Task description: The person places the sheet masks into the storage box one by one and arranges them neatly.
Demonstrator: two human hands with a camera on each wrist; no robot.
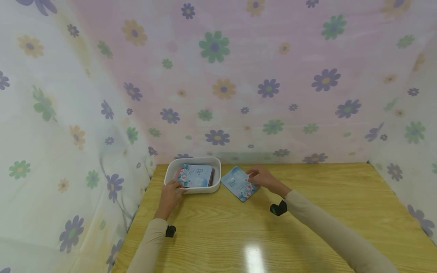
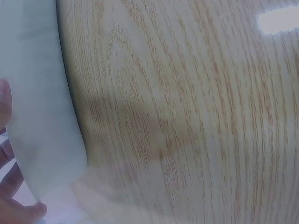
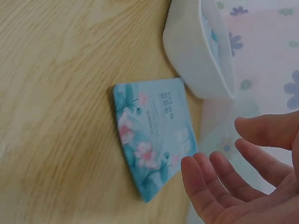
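A flat blue packet (image 1: 240,183) printed with pink flowers and small text lies on the table, one corner next to the white basket (image 1: 214,186). My right hand (image 1: 264,179) is over its right edge; in the right wrist view the fingers (image 3: 224,175) are loosely bent and spread, with nothing held between them. My left hand (image 1: 172,195) grips the basket's near left rim, its thumb (image 2: 4,102) over the edge in the left wrist view. Inside the basket lies a stack of similar packets (image 1: 196,176), a flowered blue one on top.
The wood-grain table (image 1: 218,227) reaches back to a flower-printed cloth (image 1: 239,113), which also hangs at both sides. The basket stands near the table's back left corner. Dark camera mounts (image 1: 279,208) show by both wrists.
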